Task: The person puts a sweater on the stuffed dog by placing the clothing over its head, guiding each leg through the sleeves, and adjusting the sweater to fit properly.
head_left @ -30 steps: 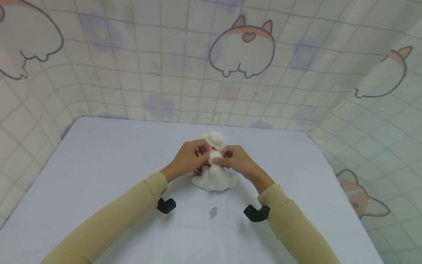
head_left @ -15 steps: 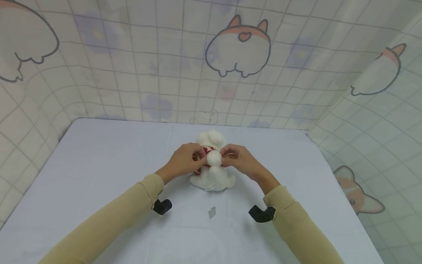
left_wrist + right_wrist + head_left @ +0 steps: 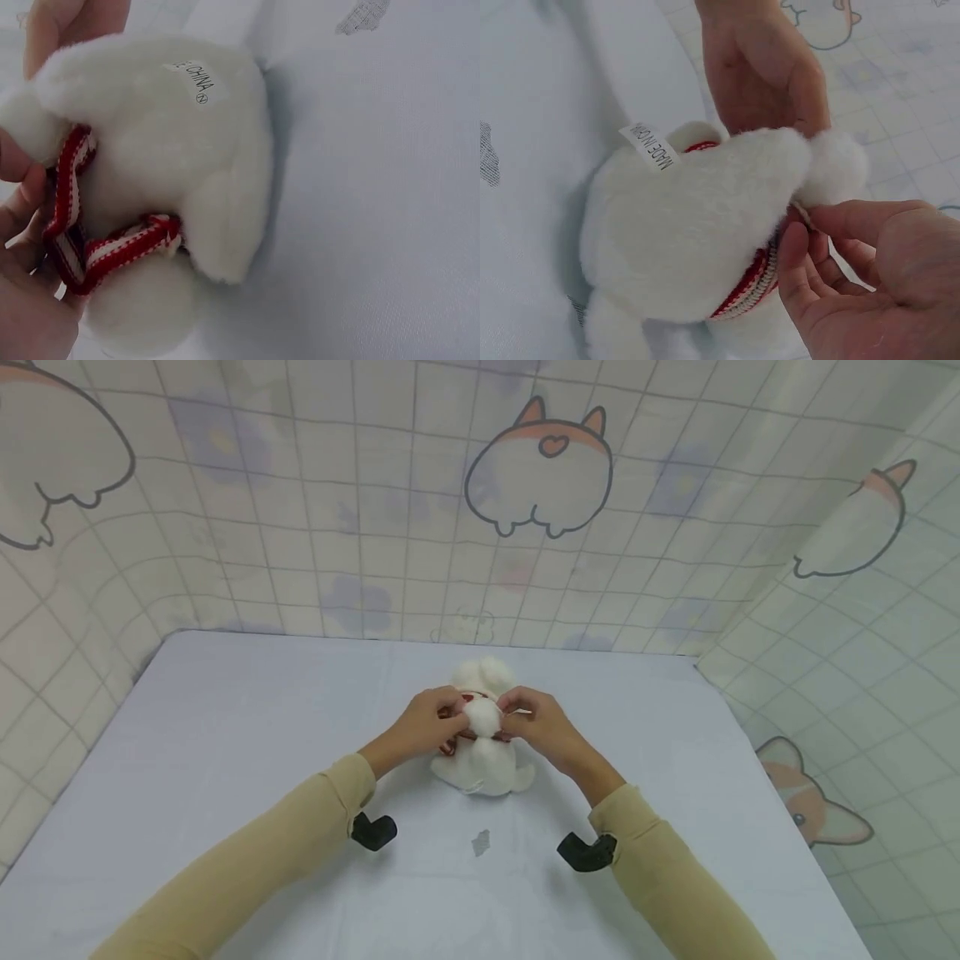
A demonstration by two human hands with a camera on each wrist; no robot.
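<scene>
A white plush toy sits on the table with its back toward me, a printed label sewn low on it. Red-and-white knitted clothing wraps its body, with a white fluffy ball at the upper back. On the ball's left side, my left hand pinches the knitted piece between thumb and fingers. My right hand, on the ball's other side, pinches a pale edge of the knit. The toy's face is hidden.
A small grey patch marks the white tabletop in front of the toy. Black wrist mounts hang below both sleeves. A tile-patterned cloth with cartoon dogs hangs behind and beside the table.
The right thumb has shifted from over the fluffy ball to its right side, leaving more of the ball showing. The left hand stays at its side. The head view has shifted slightly.
</scene>
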